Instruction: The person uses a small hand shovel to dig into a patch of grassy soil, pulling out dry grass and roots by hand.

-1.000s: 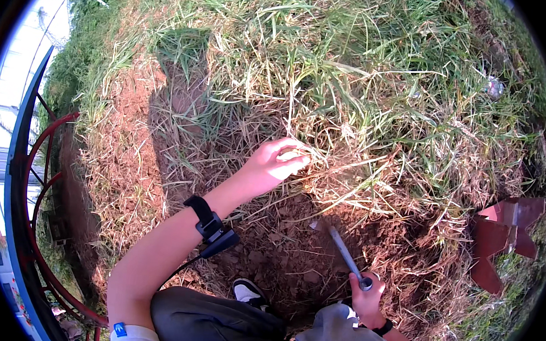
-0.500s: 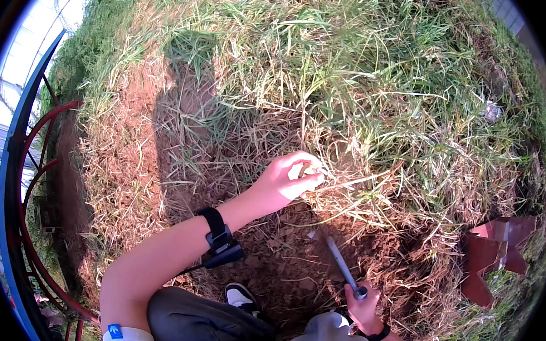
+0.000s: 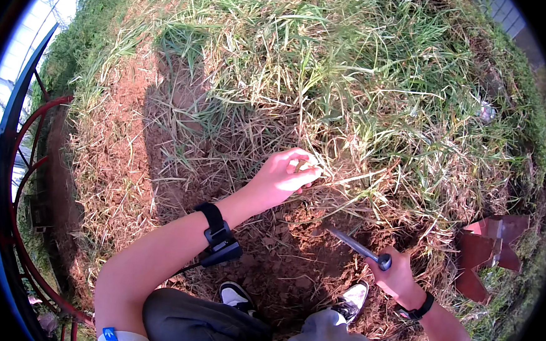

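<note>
My left hand (image 3: 288, 173) is closed around a bunch of grass stems (image 3: 328, 171) at the middle of the view, just above the dug soil. A black strap with a small device (image 3: 220, 239) sits on that forearm. Lower right, my right hand (image 3: 396, 277) grips a short hand hoe (image 3: 357, 243) by its grey tubular handle, near the open round end. The hoe slants left and away from me, its far end down at the loose brown soil (image 3: 309, 238) beneath the grass. Its head is hardly visible there.
Green and dry grass (image 3: 364, 107) covers the ground ahead. A rusty, angular metal piece (image 3: 492, 252) lies at right. Curved red metal bars (image 3: 24, 199) and a blue edge (image 3: 4, 148) stand at left. My shoes (image 3: 235, 296) are on the bare soil.
My right hand and the hoe have moved right and away from me, and the handle has tilted flatter. The left hand stays on the grass. My right shoe has come into view.
</note>
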{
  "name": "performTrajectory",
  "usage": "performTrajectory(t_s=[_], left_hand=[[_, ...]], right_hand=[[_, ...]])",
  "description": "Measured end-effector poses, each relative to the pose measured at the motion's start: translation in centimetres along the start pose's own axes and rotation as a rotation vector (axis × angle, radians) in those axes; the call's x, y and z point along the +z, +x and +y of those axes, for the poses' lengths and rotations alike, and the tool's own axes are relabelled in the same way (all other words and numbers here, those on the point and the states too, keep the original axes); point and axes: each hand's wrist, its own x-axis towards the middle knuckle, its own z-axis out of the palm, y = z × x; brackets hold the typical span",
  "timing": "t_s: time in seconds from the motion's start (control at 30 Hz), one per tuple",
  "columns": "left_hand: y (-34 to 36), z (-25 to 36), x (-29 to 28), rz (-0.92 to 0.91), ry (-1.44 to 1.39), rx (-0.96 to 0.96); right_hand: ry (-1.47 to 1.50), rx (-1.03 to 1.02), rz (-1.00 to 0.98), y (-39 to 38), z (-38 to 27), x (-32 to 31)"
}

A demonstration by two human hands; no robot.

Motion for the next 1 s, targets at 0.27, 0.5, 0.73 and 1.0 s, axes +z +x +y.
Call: performTrajectory(t_s=[0.27,0.5,0.73,1.0], left_hand=[[-0.2,-0.8,-0.2,-0.013,0.034,0.019],[0.4,-1.9,-0.8,0.035,0.143,0.094],[-1.3,0.6,-0.5,-0.041,0.144,0.107],[-1.1,0.1,-1.0,-0.037,0.131,0.084]], right_hand=[[0.140,0.252,0.233,-5.0,2.6,7.1],[1.005,0.690,0.064,-4.6,0.6,6.8],[1.424,0.821,0.038,-6.5,0.0,7.9],[1.951,1.142,0.037,-11.3,2.1,6.2]])
